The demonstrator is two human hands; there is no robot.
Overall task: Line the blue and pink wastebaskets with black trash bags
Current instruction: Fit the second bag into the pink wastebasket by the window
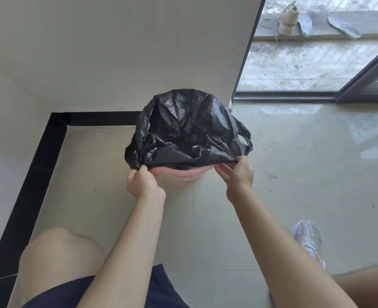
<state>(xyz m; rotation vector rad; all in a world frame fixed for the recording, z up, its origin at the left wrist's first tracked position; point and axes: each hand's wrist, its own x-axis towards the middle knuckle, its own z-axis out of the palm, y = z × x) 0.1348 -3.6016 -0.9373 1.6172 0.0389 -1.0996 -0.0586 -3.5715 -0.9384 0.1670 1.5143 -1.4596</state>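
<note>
Standing on a pale, glossy tiled floor (294,174) beside a white wall (116,52), the pink wastebasket (188,174) is seen almost wholly covered by a black trash bag (183,130), with only a strip of its pink rim and side exposed at the near edge. The bag is draped over the far part of the rim and is billowed open, and one of its handle loops (244,134) hangs off to the right. The near hem of the bag is pinched at its left end by the left hand (142,181) and at its right end by the right hand (239,174); the hands are held apart, each closed on the plastic, just above the exposed rim. A black baseboard (39,163) is run along the foot of the wall and turns the corner behind the basket. To the right, a dark-framed sliding glass door (317,94) is seen, with a rough concrete surface beyond it, where a light shoe (288,18) and two insoles (343,25) are laid on a ledge. At the bottom, a bare knee (61,252), dark shorts (156,290) and a pale sneaker (308,236) are visible.
</note>
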